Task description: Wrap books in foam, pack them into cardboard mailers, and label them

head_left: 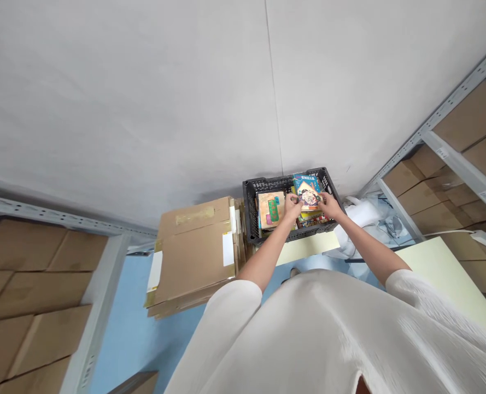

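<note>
A blue book [307, 186] with a cartoon picture on its cover is held in both hands, over the right part of a black plastic crate [249, 205]. Fingers of my left hand [292, 208] are closed at its lower left edge. At the lower right edge, my right hand [329, 206] grips it too. Another book [270, 210], with a tan cover and a green patch, lies on a stack in the crate's left part. More colourful books [313, 220] lie under the held one, partly hidden by it and my hands.
Flattened cardboard boxes [195, 251] are stacked left of the crate. Metal shelves with cartons [25, 268] stand on the left, and more cartons [443, 213] on the right. White wrapping [359, 216] lies right of the crate. A pale board [451, 273] is at my right. The wall [210, 98] rises behind.
</note>
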Tool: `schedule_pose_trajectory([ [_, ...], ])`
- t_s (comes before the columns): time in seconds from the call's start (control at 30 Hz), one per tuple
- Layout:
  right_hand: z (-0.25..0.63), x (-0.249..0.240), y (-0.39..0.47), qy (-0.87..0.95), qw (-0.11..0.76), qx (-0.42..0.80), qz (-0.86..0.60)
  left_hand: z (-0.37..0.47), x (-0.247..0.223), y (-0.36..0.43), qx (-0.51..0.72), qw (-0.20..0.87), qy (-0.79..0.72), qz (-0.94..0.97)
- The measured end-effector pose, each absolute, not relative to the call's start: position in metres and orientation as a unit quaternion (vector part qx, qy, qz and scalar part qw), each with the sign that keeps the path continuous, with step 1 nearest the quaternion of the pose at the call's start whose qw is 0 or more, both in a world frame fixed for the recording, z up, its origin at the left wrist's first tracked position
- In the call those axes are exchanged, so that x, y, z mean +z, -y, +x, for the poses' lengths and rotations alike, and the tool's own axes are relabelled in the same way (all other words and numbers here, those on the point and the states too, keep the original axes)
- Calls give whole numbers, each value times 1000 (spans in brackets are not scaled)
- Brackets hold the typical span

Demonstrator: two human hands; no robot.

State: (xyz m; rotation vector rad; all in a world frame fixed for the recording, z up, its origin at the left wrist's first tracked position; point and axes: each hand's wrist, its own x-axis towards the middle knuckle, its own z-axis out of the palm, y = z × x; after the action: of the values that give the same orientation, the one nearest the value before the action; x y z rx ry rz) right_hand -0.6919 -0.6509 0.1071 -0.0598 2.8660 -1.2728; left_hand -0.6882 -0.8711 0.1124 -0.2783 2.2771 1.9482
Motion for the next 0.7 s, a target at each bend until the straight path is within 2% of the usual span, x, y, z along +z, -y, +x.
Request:
schedule_pose_trajectory([
  [0.17,-687,116,631,-872,-69,-483,39,-691,138,850,692,51,-720,-12],
  [0.37,-658,132,558,-805,-125,-566,128,-680,158,774,743,55,-666,35],
  [0.5,-607,135,489,-795,-148,-558,189,-656,153,703,731,111,-672,49],
  [0.7,-500,115,384,-783,-140,-521,310,-596,123,584,678,221,-698,62],
])
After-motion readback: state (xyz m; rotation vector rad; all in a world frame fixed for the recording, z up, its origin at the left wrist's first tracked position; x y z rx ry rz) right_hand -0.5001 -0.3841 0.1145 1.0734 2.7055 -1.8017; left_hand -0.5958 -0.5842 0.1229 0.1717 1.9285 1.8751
